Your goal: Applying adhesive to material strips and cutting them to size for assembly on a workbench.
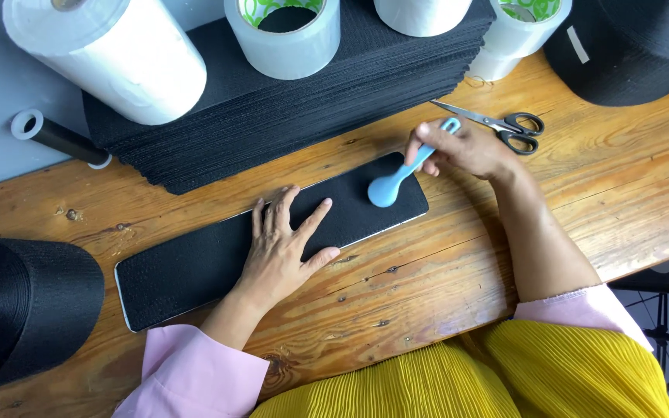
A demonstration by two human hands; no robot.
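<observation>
Black strip (195, 267): long textured pad with a pale edge, flat on the wooden table (582, 193); long axis runs from lower left up to the right.
Left hand (280, 251): fingers spread wide, palm flat on the strip's middle, pinning it.
Blue tool (400, 174): rounded head touching the strip's right end, handle slanting up right.
Right hand (466, 147): closed around the tool's handle, just beyond the strip's right end.
Nearby: black sheet stack (288, 108) behind, scissors (505, 124) just beyond the right hand, nothing between.

A light blue spoon-shaped tool (396, 179) lies against a black textured strip (195, 267) on a knotty orange-brown wooden table (567, 193).
</observation>
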